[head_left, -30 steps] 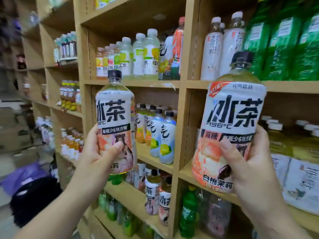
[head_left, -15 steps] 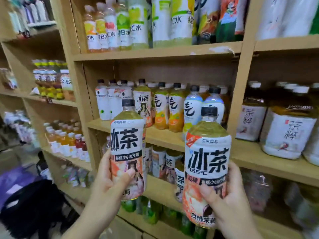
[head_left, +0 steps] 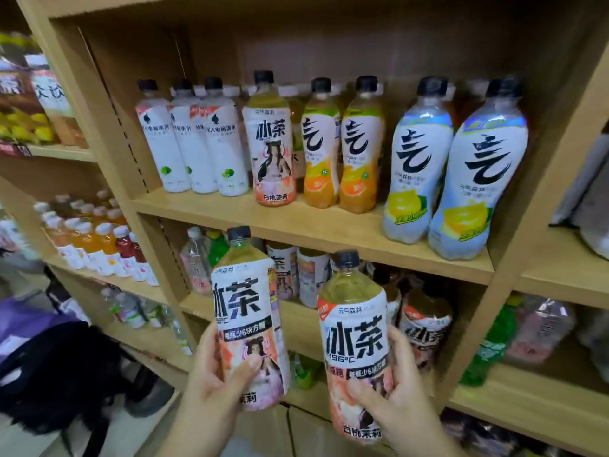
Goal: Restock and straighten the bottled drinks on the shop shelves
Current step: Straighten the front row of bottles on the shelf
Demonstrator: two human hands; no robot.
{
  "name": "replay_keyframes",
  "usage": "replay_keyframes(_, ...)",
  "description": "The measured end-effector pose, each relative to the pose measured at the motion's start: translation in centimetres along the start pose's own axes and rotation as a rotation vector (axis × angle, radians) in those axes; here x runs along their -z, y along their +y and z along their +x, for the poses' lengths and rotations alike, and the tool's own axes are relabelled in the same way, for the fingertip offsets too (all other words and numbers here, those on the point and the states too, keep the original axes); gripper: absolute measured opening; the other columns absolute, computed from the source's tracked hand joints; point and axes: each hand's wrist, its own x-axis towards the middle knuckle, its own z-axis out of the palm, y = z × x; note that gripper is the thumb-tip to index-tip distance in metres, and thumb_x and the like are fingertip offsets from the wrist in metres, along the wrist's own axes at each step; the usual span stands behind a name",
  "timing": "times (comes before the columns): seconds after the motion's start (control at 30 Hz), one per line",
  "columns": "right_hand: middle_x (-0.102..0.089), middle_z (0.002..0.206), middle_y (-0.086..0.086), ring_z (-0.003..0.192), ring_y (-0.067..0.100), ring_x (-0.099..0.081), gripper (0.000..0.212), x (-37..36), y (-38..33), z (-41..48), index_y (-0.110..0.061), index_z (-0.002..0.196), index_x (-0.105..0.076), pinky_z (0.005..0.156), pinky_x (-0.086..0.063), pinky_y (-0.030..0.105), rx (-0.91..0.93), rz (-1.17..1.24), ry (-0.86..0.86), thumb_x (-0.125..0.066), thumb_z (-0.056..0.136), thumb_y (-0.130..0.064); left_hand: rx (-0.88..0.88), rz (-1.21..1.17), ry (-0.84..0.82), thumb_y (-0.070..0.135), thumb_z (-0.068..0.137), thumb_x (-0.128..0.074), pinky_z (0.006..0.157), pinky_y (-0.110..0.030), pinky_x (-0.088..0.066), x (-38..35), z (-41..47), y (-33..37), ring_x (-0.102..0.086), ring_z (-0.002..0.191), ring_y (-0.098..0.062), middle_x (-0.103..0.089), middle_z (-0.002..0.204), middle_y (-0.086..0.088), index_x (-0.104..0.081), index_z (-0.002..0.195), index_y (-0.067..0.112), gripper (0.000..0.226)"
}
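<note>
Step in hand: restocking. The left hand [head_left: 214, 387] grips a clear plastic iced-tea bottle [head_left: 245, 324] with black cap and white-and-peach label; the right hand [head_left: 395, 400] grips its twin [head_left: 356, 351]. Both are upright before the light wooden shelves [head_left: 329, 225]. The next move likely calls for seating them beside the matching bottle [head_left: 273, 153], labels forward.

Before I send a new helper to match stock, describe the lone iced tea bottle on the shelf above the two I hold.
Find the wooden shelf with two blue-and-yellow bottles at its right end. From its left, three white bottles come first, then the iced tea bottle, then two orange ones. It alone there shows a dark figure on its label.
</note>
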Motion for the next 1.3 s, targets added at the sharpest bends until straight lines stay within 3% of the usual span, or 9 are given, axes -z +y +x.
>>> replay_keyframes(0.13,-0.057,0.136,-0.036,0.125,-0.011,-0.055,0.108,-0.7,3.7,2.5,-0.055,0.139,-0.035,0.104,-0.046,0.022,-0.074,-0.029,-0.076,-0.095,0.049,-0.064,0.088,0.027,0.013,0.042,0.054,-0.096,0.096,-0.045,-0.053,1.5,1.6,-4.1,-0.069,0.118,-0.028,-0.070,0.130,-0.008,-0.051,0.142,0.024,0.101)
replay_keyframes(0.27,-0.061,0.123,-0.040,0.114,-0.016,-0.059,0.092,-1.5,5.5,5.0,-0.046,0.132,-0.044,0.084,-0.049,0.005,-0.121,-0.003,-0.076,-0.097,0.057,-0.051,0.133,0.048,-0.017,0.033,0.059,-0.088,0.102,-0.045,-0.052,1.5,3.6,-7.2,-0.067,0.121,-0.027,-0.069,0.132,-0.006,-0.047,0.145,0.021,0.096)
replay_keyframes(0.4,-0.069,0.127,-0.022,0.115,-0.004,-0.065,0.090,-2.3,6.9,6.9,-0.042,0.138,-0.044,0.088,-0.056,0.016,-0.187,0.058,0.004,-0.094,0.063,-0.047,0.195,0.040,-0.098,0.021,0.071,-0.086,0.095,-0.038,-0.058,1.4,5.6,-9.0,-0.067,0.120,-0.028,-0.068,0.134,-0.008,-0.044,0.147,0.020,0.087)
replay_keyframes(0.53,-0.071,0.120,-0.023,0.114,0.001,-0.067,0.076,-3.1,7.4,8.4,-0.042,0.132,-0.047,0.097,-0.056,0.029,-0.220,0.067,0.084,-0.092,0.071,-0.043,0.235,0.047,-0.187,0.006,0.084,-0.076,0.092,-0.035,-0.059,1.3,8.5,-9.8,-0.068,0.120,-0.025,-0.069,0.133,-0.005,-0.045,0.146,0.022,0.071)
replay_keyframes(0.63,-0.071,0.124,-0.017,0.117,0.006,-0.068,0.067,-4.1,8.2,9.2,-0.040,0.134,-0.048,0.102,-0.055,0.042,-0.215,0.036,0.178,-0.087,0.081,-0.024,0.280,0.038,-0.241,-0.004,0.092,-0.070,0.080,-0.028,-0.060,1.4,11.1,-10.4,-0.071,0.111,-0.018,-0.072,0.126,0.000,-0.048,0.141,0.028,0.063)
replay_keyframes(0.73,-0.072,0.125,-0.010,0.117,0.012,-0.069,0.067,-5.3,8.6,9.8,-0.035,0.137,-0.047,0.100,-0.057,0.048,-0.234,0.043,0.255,-0.084,0.084,-0.019,0.302,0.061,-0.297,-0.004,0.091,-0.069,0.085,-0.031,-0.062,1.4,13.4,-10.7,-0.072,0.108,-0.012,-0.073,0.121,0.006,-0.044,0.140,0.036,0.067)
replay_keyframes(0.93,-0.072,0.124,-0.005,0.115,0.014,-0.070,0.076,-7.9,9.1,11.8,-0.027,0.142,-0.041,0.098,-0.058,0.048,-0.240,0.011,0.392,-0.083,0.083,-0.004,0.292,0.153,-0.469,-0.007,0.082,-0.076,0.094,-0.052,-0.058,1.6,18.7,-12.7,-0.070,0.114,-0.014,-0.072,0.123,0.010,-0.039,0.144,0.042,0.088)
replay_keyframes(1.13,-0.072,0.121,-0.004,0.115,0.016,-0.070,0.073,-9.6,10.0,13.4,-0.021,0.143,-0.038,0.091,-0.062,0.040,-0.228,0.018,0.527,-0.079,0.085,-0.001,0.240,0.211,-0.562,0.005,0.078,-0.083,0.103,-0.048,-0.054,1.1,21.0,-15.2,-0.065,0.119,-0.004,-0.067,0.130,0.013,-0.036,0.144,0.044,0.089)
replay_keyframes(1.3,-0.066,0.132,-0.002,0.124,0.013,-0.065,0.081,-10.1,11.2,13.9,-0.025,0.146,-0.035,0.101,-0.057,0.041,-0.221,-0.078,0.531,-0.083,0.084,-0.004,0.236,0.228,-0.536,0.017,0.074,-0.086,0.105,-0.050,-0.052,0.7,21.1,-16.2,-0.060,0.127,-0.008,-0.058,0.141,0.010,-0.026,0.151,0.044,0.102)
